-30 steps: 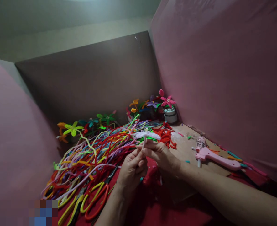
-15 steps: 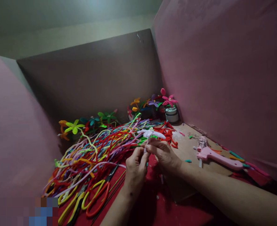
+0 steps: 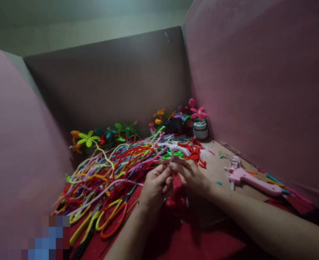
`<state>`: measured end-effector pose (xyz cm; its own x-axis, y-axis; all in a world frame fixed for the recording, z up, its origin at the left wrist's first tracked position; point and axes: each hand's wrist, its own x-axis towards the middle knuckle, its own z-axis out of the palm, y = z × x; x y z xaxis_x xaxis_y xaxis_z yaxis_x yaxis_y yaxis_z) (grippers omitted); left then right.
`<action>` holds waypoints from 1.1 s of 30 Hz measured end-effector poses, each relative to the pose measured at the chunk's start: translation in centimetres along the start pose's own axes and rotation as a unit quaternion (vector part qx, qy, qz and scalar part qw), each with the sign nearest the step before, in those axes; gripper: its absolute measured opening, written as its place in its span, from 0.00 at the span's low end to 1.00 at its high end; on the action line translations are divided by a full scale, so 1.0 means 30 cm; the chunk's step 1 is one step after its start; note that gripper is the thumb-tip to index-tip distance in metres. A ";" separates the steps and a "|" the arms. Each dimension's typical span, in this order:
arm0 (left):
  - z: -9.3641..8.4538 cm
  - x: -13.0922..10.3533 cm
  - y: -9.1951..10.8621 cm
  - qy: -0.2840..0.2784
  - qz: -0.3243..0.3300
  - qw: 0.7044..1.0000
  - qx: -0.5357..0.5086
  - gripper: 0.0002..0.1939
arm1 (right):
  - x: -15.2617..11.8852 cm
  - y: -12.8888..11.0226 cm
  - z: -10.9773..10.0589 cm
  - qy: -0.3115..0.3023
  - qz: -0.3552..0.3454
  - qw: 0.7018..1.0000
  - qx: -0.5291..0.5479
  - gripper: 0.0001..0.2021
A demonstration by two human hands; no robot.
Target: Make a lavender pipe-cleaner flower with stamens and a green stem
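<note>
A white pipe-cleaner flower (image 3: 175,147) stands above my fingertips, its petals spread sideways and its pale stem running down between both hands. My left hand (image 3: 157,183) is closed, with thumb and forefinger pinching the lower stem. Just to its right and slightly higher, my right hand (image 3: 194,176) pinches the same stem beneath the petals. The fingers hide the stem's lower end. Behind the flower lies a big loose heap of coloured pipe cleaners (image 3: 121,159), with red pieces (image 3: 197,156) at its right side.
A pink glue gun (image 3: 253,179) lies on the brown board at right. Scissors (image 3: 113,218) and yellow-handled pliers (image 3: 86,229) rest at front left on the red surface (image 3: 173,234). Finished flowers (image 3: 88,138) and a lidded jar (image 3: 200,130) line the back. Pink side walls (image 3: 262,83) enclose the place.
The fingers of my left hand have shifted around the stem, and the hand sits turned differently. The white flower's petals have turned slightly. The whole view has moved a little.
</note>
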<state>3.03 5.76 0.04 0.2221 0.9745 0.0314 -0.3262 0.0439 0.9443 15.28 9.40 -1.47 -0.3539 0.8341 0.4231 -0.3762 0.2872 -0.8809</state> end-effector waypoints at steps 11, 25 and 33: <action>-0.016 0.001 -0.038 0.097 0.142 0.937 0.304 0.11 | 0.010 0.015 -0.002 0.032 -0.009 0.999 -0.009 0.10; 0.005 -0.014 0.006 -0.003 -0.002 1.000 -0.014 0.09 | 0.005 -0.016 -0.012 -0.032 0.012 0.999 0.010 0.12; -0.010 -0.005 -0.004 -0.012 0.012 0.999 0.034 0.11 | 0.005 -0.011 -0.011 -0.002 0.018 0.998 0.052 0.09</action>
<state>2.75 5.69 -0.18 0.2365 0.9697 0.0606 -0.2686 0.0053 0.9632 15.63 9.59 -1.19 -0.3716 0.8411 0.3929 -0.4508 0.2065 -0.8684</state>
